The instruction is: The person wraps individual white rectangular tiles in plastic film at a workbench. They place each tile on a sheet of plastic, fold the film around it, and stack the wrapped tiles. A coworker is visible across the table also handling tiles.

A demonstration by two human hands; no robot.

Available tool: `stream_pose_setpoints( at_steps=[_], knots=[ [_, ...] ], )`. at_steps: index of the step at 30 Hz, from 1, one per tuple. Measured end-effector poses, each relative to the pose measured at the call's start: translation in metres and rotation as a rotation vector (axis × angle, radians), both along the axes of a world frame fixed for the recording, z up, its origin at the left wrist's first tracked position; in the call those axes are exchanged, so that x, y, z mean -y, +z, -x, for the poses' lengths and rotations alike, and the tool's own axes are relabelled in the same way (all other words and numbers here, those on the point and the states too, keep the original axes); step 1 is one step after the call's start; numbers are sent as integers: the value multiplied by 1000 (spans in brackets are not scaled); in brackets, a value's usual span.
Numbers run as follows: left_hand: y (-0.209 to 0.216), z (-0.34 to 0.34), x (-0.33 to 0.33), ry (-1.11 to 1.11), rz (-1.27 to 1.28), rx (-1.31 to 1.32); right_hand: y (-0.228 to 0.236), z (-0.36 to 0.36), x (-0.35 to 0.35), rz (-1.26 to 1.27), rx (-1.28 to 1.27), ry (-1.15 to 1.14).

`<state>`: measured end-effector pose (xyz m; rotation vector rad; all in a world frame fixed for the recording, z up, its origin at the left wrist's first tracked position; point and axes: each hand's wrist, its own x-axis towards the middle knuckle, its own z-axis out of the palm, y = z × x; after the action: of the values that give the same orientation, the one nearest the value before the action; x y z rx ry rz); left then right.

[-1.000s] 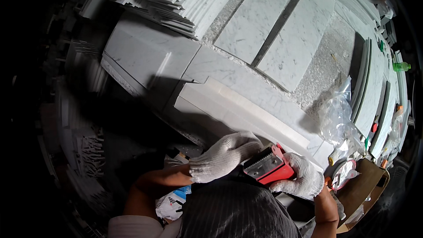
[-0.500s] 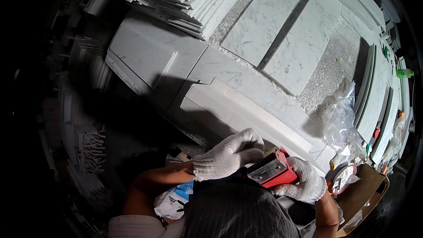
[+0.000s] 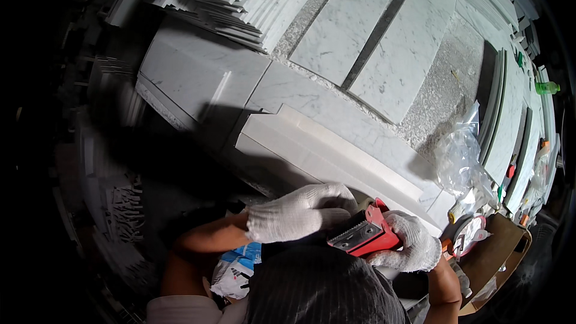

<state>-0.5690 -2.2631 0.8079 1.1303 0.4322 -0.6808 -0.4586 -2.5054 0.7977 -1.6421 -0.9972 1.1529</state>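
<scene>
My right hand (image 3: 413, 246), in a white knitted glove, grips a red tape dispenser (image 3: 384, 239) low in the middle of the view. Its toothed metal cutter points up and to the left. My left hand (image 3: 312, 209), gloved likewise, is just left of the dispenser, with its fingers curled together. What those fingers hold, if anything, is hidden. Beyond both hands a long, pale stepped piece (image 3: 324, 150) lies slantwise on white marble slabs (image 3: 282, 90). My head covering blocks the view below the dispenser.
More marble slabs (image 3: 399, 54) lie at the back, beside stacked thin white strips (image 3: 240, 0). On the right are a clear plastic bag (image 3: 459, 159), a round reel (image 3: 469, 235) and an open cardboard box (image 3: 501, 258). A blue-and-white bag (image 3: 233, 273) sits by my left arm.
Both hands and the dispenser have shifted slightly left in the picture, along with the whole scene. The right hand keeps its hold, and the left hand's fingers stay curled.
</scene>
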Motion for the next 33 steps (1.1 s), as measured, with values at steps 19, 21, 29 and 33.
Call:
stream_pose_setpoints(
  at_steps=[19,21,29,33],
  knots=[
    [-22,75,-220,946,-573,207,19,1,-6,193,72,-85],
    [-30,116,-272,1095,-575,62,19,1,-7,151,77,-138],
    [-26,73,-153,629,-662,87,25,2,-16,309,172,-40],
    [-45,92,-134,440,-591,70,23,2,-16,333,113,-106]
  ],
)
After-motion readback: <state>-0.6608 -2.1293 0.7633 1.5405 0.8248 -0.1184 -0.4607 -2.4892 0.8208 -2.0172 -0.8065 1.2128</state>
